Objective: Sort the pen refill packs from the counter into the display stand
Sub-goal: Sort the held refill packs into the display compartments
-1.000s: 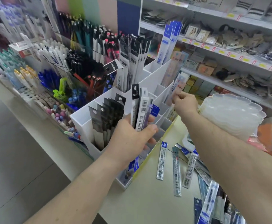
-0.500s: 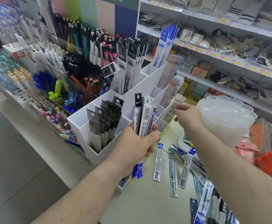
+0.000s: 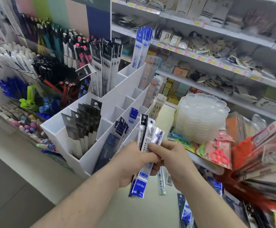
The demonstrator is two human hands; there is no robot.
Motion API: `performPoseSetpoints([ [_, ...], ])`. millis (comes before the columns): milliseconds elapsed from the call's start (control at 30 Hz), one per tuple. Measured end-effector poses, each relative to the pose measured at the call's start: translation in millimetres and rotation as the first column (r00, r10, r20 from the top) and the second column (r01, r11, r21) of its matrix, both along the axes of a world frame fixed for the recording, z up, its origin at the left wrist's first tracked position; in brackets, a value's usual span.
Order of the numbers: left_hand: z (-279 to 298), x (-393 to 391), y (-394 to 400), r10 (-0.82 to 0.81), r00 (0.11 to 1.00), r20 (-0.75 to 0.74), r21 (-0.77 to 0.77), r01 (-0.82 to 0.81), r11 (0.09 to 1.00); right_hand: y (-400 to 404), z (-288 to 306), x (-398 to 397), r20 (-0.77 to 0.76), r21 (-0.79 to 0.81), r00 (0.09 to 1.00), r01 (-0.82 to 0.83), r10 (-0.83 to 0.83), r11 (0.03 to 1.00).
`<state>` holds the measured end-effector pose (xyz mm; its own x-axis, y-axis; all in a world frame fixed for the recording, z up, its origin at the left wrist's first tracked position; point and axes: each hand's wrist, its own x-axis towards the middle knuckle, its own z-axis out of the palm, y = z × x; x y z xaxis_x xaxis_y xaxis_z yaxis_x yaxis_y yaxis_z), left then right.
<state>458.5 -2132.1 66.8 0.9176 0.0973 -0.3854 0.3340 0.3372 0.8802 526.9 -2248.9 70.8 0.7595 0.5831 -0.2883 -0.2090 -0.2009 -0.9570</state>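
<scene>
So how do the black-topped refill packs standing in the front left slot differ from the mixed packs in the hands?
The black-topped refill packs stand upright in the white display stand, all alike. The mixed packs, gripped by left hand and right hand, show black and blue headers. Both are long, narrow packs.

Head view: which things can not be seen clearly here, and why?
- Bundle of refill packs: the left hand and right hand cover its middle, so the count is unclear.
- Packs on the counter: mostly hidden behind the right hand and forearm.
- Goods at the right edge: blurred and cut off.
- Small print on the packs: too small to read.
</scene>
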Motion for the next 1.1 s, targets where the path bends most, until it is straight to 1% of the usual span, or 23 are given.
performPoseSetpoints([
  [100,-0.8,-1.8,0.1,-0.022,1.000,0.002,-0.043,0.022,0.999,-4.2,-3.7,-0.5,-0.030,0.028,0.999,0.032,-0.032,0.999],
  [200,0.1,-2.3,3.2,-0.008,1.000,-0.012,-0.074,0.007,0.997,-4.4,-6.2,-1.1,-0.049,0.034,0.997,0.060,-0.058,0.998],
  [267,1.9,-2.7,5.9,-0.009,1.000,-0.008,-0.046,0.009,0.999,-2.3,-6.3,-0.4,-0.029,0.007,0.998,0.051,-0.050,0.999],
  [333,3.3,-1.8,10.2,0.006,1.000,-0.010,0.011,-0.005,1.000,1.5,-5.9,5.7,0.012,-0.058,0.997,0.073,-0.072,0.996],
  [433,7.0,3.3,21.0,0.084,0.996,0.012,0.106,-0.085,0.991,17.0,-0.1,37.9,0.048,-0.083,0.967,0.255,-0.252,0.963],
  [500,15.1,7.9,27.8,0.157,0.986,0.052,0.149,-0.163,0.975,34.9,0.4,73.0,0.154,-0.095,0.932,0.346,-0.329,0.934],
  [600,29.9,12.1,34.0,0.276,0.955,0.112,0.157,-0.291,0.944,68.6,-0.6,115.4,0.319,-0.122,0.902,0.343,-0.290,0.931],
  [667,37.0,11.5,36.7,0.330,0.934,0.138,0.175,-0.351,0.920,85.6,-1.4,131.0,0.370,-0.150,0.893,0.330,-0.256,0.932],
  [767,40.6,7.3,40.5,0.358,0.922,0.144,0.193,-0.381,0.904,101.5,-1.3,142.6,0.422,-0.224,0.880,0.332,-0.216,0.916],
  [933,36.5,3.4,45.3,0.361,0.923,0.136,0.247,-0.384,0.890,116.6,-3.3,147.0,0.383,-0.257,0.892,0.353,-0.240,0.900],
  [1100,36.4,1.9,46.8,0.344,0.931,0.122,0.252,-0.364,0.897,126.7,-9.1,150.4,0.431,-0.308,0.872,0.383,-0.231,0.871],
])
